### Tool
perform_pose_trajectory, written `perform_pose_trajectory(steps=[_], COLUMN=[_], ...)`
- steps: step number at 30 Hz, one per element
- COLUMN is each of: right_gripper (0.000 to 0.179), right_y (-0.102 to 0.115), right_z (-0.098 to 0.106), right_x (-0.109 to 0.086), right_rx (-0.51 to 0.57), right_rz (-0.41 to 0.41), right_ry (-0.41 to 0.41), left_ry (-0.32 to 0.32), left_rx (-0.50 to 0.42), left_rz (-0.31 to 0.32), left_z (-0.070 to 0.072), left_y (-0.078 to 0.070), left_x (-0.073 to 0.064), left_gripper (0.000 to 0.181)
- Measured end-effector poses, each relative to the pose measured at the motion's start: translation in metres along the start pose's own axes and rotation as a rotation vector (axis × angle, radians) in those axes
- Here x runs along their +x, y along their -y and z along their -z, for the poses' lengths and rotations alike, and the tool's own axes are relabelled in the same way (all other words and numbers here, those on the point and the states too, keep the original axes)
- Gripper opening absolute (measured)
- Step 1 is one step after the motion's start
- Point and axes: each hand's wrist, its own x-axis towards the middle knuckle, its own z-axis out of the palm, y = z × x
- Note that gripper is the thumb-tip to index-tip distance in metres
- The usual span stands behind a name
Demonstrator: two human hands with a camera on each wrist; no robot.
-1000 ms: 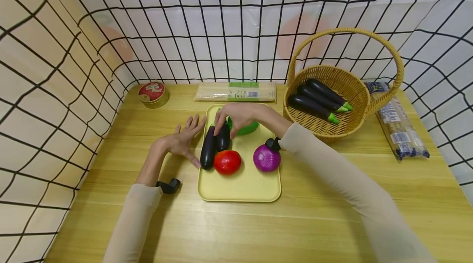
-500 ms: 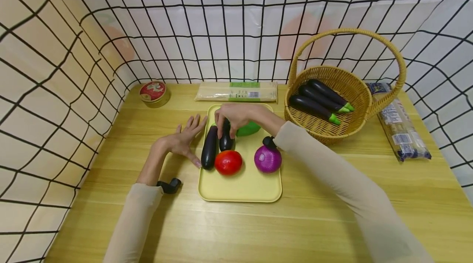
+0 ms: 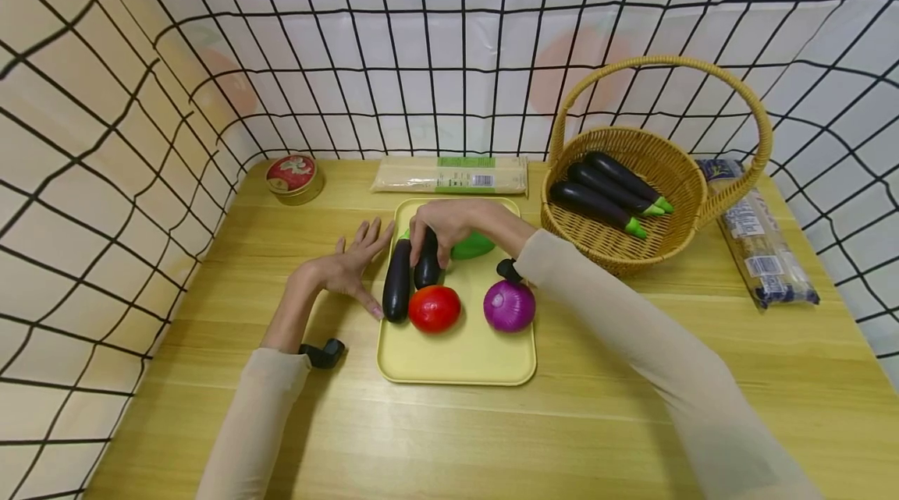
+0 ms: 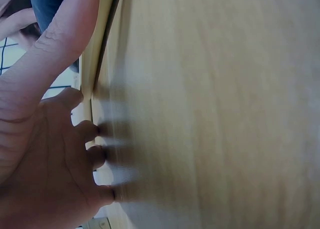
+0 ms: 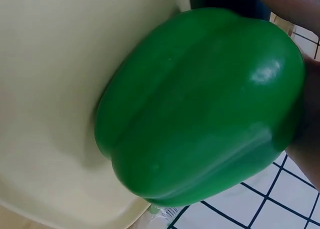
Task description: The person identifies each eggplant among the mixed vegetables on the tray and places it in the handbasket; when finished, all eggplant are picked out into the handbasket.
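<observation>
Wooden worktop [image 3: 211,406] inside a white backdrop with a black grid; a yellow tray [image 3: 456,363] sits mid-worktop.

Thing in hand: the short eggplant [image 3: 426,270] on the tray's far-left part, lying along the tray's long axis. It is just beside the long eggplant [image 3: 396,281] at the tray's left edge, with the tomato [image 3: 434,308] near its near end. The right hand [image 3: 449,223] comes over from above, its grip closed around that eggplant's far half, fingers [image 3: 420,239] curled down the left side. The green bell pepper [image 5: 200,109] sits right under the palm, touching or nearly so; the right wrist view shows it filling the gap. The left hand [image 3: 344,266] lies flat with fingers spread on the worktop against the tray's left edge, holding nothing.

My judgement for doing this well:
- Lift straight up first; the neighbours are tight, so a sideways drag would probably roll the long eggplant or the tomato.
- Keep the palm clear of the pepper, which looks easy to nudge off the tray's far edge.
- Smooth skin, so a wrap nearer the middle should carry more steadily than a pinch at the end.
- Keep the left hand bracing the tray.

Further out: red onion [image 3: 509,305] on the tray's right side, wicker basket [image 3: 674,172] with three eggplants at the far right, noodle packs along the far edge and right edge, red tin [image 3: 293,176] at the far-left corner.
</observation>
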Motion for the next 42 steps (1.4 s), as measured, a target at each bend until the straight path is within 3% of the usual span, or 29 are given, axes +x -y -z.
perform_pose_trajectory(steps=[8,13,25,32,42], right_gripper=[0.040,0.039,0.038,0.041,0.040], right_y=[0.002,0.007,0.020,0.007,-0.021], right_z=[0.001,0.004,0.020,0.030,0.039], right_x=[0.000,0.000,-0.021,-0.050,-0.114], right_rx=[-0.024,-0.058,-0.021,0.032,0.092], right_rz=[-0.011,0.023,0.041,0.026,-0.094], right_ry=[-0.008,-0.026,-0.186,-0.324,-0.473], left_ry=[0.004,0.001,0.002,-0.001,-0.010], left_rx=[0.001,-0.007,0.000,0.001,-0.007], left_rz=[-0.004,-0.011,-0.014,-0.030,-0.033], left_z=[0.000,0.000,0.000,0.000,-0.001], left_y=[0.000,0.000,0.001,0.002,0.003], left_x=[0.001,0.000,-0.003,0.000,0.001], left_gripper=[0.154,0.154,0.154,0.155,0.154])
